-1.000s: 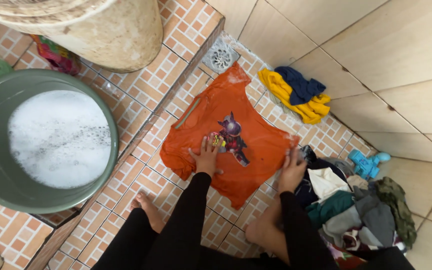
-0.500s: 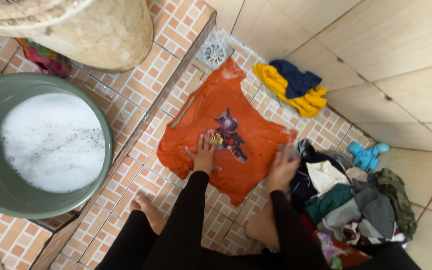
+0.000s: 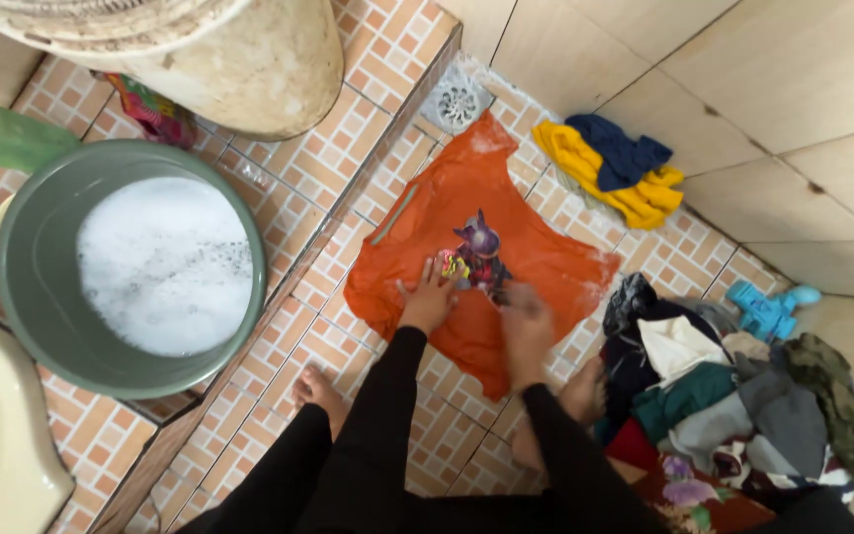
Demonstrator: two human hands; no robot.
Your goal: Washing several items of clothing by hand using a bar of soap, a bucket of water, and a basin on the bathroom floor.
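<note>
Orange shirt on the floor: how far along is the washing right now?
Done: the orange shirt lies spread flat and wet on the tiled floor, and the green basin holds suds. In hand: the left hand presses beside the printed figure and the right hand rests on the cloth. Left: the heap of mixed clothes and the yellow and navy garments lie untouched.

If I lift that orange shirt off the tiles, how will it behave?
The orange shirt lies flat and clinging to the tiled floor, so it would probably hang limp. It looks wet, with suds near the neck, so likely heavy and slippery. Both hands, left hand and right hand, press it.
</note>
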